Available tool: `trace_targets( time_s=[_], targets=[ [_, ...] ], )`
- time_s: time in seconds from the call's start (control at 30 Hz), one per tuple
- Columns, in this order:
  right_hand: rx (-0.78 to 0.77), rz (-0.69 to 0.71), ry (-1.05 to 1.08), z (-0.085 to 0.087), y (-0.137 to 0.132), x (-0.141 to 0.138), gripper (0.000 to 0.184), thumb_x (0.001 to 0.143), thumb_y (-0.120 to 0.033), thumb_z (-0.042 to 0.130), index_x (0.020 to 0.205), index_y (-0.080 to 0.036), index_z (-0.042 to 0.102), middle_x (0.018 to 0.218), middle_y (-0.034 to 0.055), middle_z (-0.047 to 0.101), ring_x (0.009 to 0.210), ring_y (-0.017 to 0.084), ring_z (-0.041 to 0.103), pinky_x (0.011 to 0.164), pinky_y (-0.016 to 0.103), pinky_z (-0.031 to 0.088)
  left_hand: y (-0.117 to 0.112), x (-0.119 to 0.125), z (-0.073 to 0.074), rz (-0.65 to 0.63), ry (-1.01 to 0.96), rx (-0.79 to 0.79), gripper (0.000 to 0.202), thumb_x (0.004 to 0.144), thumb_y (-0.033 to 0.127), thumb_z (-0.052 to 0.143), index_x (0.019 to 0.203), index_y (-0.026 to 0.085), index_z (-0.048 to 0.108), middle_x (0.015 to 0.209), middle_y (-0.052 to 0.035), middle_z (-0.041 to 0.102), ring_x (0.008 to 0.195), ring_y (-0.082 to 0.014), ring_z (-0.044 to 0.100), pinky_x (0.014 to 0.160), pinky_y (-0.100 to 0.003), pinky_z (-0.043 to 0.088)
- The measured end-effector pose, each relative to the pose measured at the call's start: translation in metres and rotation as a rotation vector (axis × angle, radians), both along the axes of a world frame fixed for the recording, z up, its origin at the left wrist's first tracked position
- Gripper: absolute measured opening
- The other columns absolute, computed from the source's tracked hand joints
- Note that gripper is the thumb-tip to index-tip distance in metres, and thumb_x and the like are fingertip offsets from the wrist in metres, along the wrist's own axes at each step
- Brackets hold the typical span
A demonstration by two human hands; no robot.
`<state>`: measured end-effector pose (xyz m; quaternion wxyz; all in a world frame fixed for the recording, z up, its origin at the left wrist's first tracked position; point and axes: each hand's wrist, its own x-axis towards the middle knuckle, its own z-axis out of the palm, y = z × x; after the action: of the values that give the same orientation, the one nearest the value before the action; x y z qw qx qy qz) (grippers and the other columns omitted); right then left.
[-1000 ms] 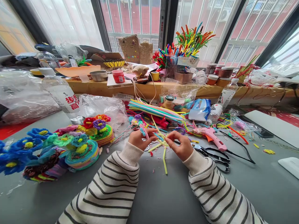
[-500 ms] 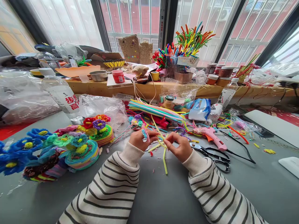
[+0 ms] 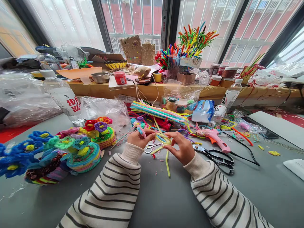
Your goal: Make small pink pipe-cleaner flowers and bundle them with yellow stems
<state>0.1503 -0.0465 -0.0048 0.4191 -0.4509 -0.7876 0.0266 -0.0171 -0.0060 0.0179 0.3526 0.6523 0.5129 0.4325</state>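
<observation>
Between my hands a yellow pipe cleaner point(image 3: 167, 139) is bent into a loop. My left hand point(image 3: 139, 139) is closed, thumb and forefinger pinching the loop's left side. A pink and blue fuzzy piece point(image 3: 140, 129) shows at my left fingers; whether it is worn or held I cannot tell. My right hand point(image 3: 181, 148) pinches the loop's right side between thumb and fingertips. Below the loop lie a yellow-green strip point(image 3: 167, 164) and small scissors point(image 3: 152, 148), partly covered by yellow strands. Large black-handled scissors point(image 3: 219, 160) rest right of my right hand.
A bundle of pipe cleaners point(image 3: 158, 112) lies beyond my hands. At right is a pink glue gun point(image 3: 218, 141) with a black cable. Fuzzy flower pieces point(image 3: 83, 155) stand at left. Two bottles point(image 3: 63, 98) and a blue packet point(image 3: 203, 110) stand toward the windowsill point(image 3: 92, 88).
My left hand has shifted slightly left, away from my right hand, and the yellow loop shows wider between them. More of the small scissors is uncovered. The right hand has barely moved.
</observation>
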Motion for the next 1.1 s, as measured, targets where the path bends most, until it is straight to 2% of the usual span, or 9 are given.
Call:
trace_targets(
  time_s=[0.1,0.2,0.33,0.67,0.9,1.1],
  targets=[
    [0.181,-0.076,-0.226,0.001,-0.001,-0.001,0.031,0.077,-0.031,0.048,0.104,-0.015,0.053,0.087,0.0082,0.060,0.073,0.017,0.055,0.067,0.028,0.041,0.000,0.000,0.003,-0.021,-0.088,-0.094,0.027,0.055,0.037,0.061,0.068,0.014,0.065,0.059,-0.0019,0.063,0.057,-0.0131,0.058,0.060,-0.024,0.049],
    [0.304,-0.140,-0.353,0.002,-0.002,-0.002,0.029,0.079,-0.029,0.046,0.100,-0.013,0.057,0.080,0.0088,0.062,0.071,0.018,0.055,0.065,0.029,0.040,0.001,0.002,0.004,-0.029,-0.221,-0.209,0.030,0.050,0.036,0.065,0.067,0.012,0.064,0.054,-0.0014,0.062,0.055,-0.0133,0.058,0.060,-0.026,0.050],
    [0.325,-0.153,-0.440,0.003,-0.003,-0.004,0.033,0.078,-0.031,0.047,0.101,-0.009,0.057,0.078,0.0096,0.062,0.070,0.019,0.054,0.062,0.030,0.039,0.000,0.003,0.005,-0.037,-0.334,-0.313,0.032,0.044,0.033,0.069,0.065,0.010,0.064,0.053,-0.0015,0.062,0.054,-0.0141,0.058,0.061,-0.028,0.050],
    [0.375,-0.220,-0.507,0.001,-0.001,-0.008,0.024,0.078,-0.017,0.044,0.093,-0.008,0.061,0.066,0.0081,0.063,0.060,0.017,0.054,0.054,0.028,0.038,0.002,0.005,0.003,-0.093,-0.525,-0.479,0.031,0.040,0.030,0.072,0.061,0.010,0.061,0.049,0.0002,0.061,0.051,-0.0124,0.059,0.060,-0.025,0.051],
    [0.392,-0.191,-0.470,0.000,0.001,-0.007,0.022,0.077,-0.013,0.044,0.087,-0.006,0.063,0.061,0.0075,0.062,0.056,0.016,0.056,0.051,0.027,0.039,0.003,0.005,0.000,-0.094,-0.538,-0.481,0.028,0.042,0.029,0.071,0.061,0.011,0.059,0.049,0.0008,0.061,0.050,-0.0109,0.058,0.060,-0.024,0.050],
    [0.389,-0.161,-0.426,-0.008,0.004,-0.006,0.024,0.080,-0.011,0.040,0.089,-0.008,0.062,0.065,0.0074,0.064,0.061,0.014,0.058,0.055,0.023,0.043,0.004,0.004,-0.004,-0.080,-0.510,-0.362,0.024,0.046,0.029,0.069,0.059,0.012,0.060,0.048,0.0004,0.060,0.050,-0.0130,0.058,0.056,-0.026,0.050]
  ],
)
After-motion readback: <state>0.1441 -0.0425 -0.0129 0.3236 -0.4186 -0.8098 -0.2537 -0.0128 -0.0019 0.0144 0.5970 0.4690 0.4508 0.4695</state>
